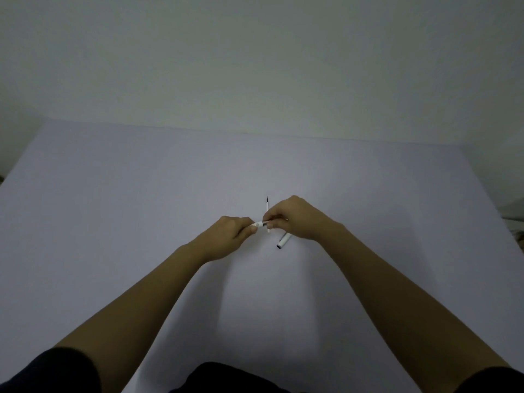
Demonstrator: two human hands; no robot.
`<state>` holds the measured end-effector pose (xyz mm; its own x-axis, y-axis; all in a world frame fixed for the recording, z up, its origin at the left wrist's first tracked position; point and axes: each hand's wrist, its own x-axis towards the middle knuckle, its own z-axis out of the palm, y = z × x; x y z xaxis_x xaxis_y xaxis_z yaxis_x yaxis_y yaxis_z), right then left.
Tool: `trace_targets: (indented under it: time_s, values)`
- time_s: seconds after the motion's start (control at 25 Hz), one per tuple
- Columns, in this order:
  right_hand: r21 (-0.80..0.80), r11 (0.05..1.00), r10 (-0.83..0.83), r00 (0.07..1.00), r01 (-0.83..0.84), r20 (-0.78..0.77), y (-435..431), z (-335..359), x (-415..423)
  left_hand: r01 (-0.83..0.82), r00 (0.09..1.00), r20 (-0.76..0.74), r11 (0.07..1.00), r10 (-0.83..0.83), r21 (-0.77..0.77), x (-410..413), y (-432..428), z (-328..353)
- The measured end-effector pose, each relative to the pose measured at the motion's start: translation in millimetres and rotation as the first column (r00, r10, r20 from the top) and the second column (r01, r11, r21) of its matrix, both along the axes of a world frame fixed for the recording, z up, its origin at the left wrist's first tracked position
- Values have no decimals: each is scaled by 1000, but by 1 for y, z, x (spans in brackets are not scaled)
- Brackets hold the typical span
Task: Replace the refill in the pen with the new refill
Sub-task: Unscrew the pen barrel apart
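White pen [259,223] pinched at both ends, left hand [231,232] and right hand [292,218] fingers closed on it; likely unscrewing; next, draw halves apart; spare refill [267,212] on bench [141,208]

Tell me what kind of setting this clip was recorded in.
Probably a plain indoor tabletop set for recording: a bare pale table against a blank wall, with only pen parts, a refill and a cap.

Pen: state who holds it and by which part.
Both hands hold the pen: the left hand grips its white end, the right hand pinches the dark section. The refill and cap lie unheld.
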<state>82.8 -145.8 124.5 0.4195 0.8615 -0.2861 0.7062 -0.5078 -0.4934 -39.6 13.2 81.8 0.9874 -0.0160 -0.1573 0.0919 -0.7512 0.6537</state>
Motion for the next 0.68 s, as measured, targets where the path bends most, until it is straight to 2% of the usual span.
trace_targets:
  time_s: [0.12, 0.28, 0.48, 0.6, 0.68]
  values:
    - [101, 995, 12, 997, -20, 79, -5, 3, -3, -82, 996, -22, 994, 81, -73, -2, -2, 4]
    - [47, 998, -42, 998, 40, 39, -8, 2, -4, -55, 998, 22, 998, 55, -16, -6, -1, 11]
    - [236, 972, -27, 997, 10, 68, -17, 11, -4, -55, 997, 62, 998, 55, -5, -7, -5, 17]
    - [151, 988, -20, 997, 10, 68, -19, 12, -3, -39, 995, 88, 999, 37, 17, -7, -6, 20]
    - [178, 984, 7, 994, -26, 107, -19, 12, -3, -33, 996, 86, 999, 32, 13, -10, -8, 21]
